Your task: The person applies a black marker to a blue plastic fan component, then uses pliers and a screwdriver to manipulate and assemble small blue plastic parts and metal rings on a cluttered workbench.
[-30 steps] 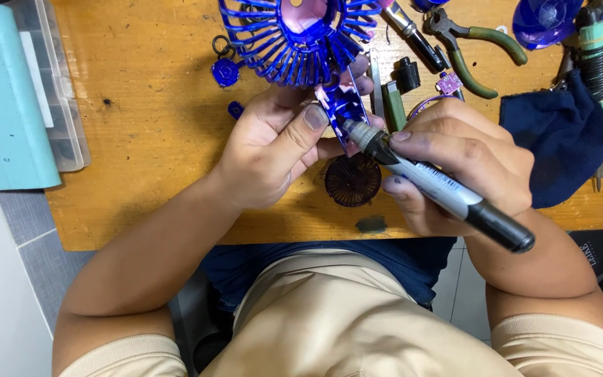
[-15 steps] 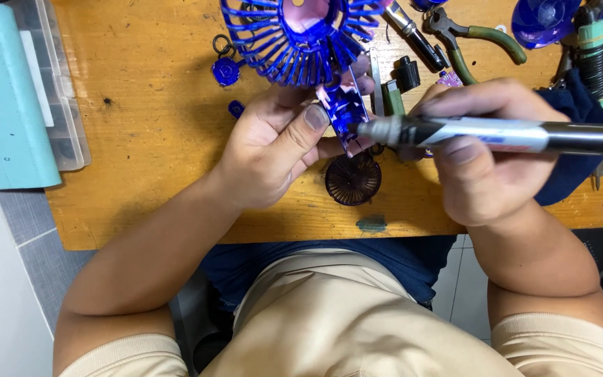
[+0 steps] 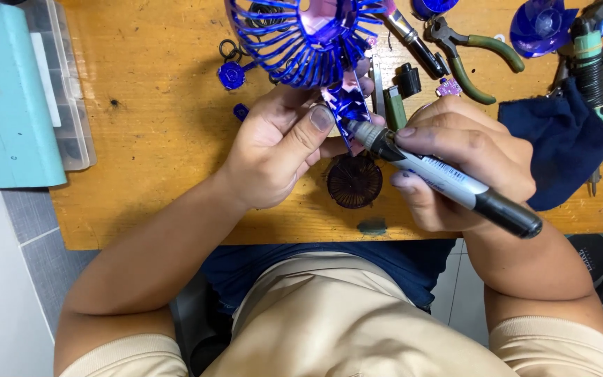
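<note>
Our left hand (image 3: 280, 150) pinches a small blue part (image 3: 347, 112) at table centre, under the fan cage (image 3: 301, 38) at 12 o'clock. Our right hand (image 3: 465, 164) grips a marker (image 3: 441, 174), tip on the part. It looks light, thin and brittle, so we judge its edges the best hold. Fingers hide most of it; its shape is unclear.

The wooden table (image 3: 155, 174) lies bare between its left edge and the left hand (image 3: 277, 150), offering open passage there. At the left edge a teal case (image 3: 5, 98) blocks. Along the far edge the blue fan cage (image 3: 294, 42), pliers (image 3: 472, 59) and, toward the right edge, a dark cloth (image 3: 560, 143) crowd the right hand (image 3: 465, 160).
</note>
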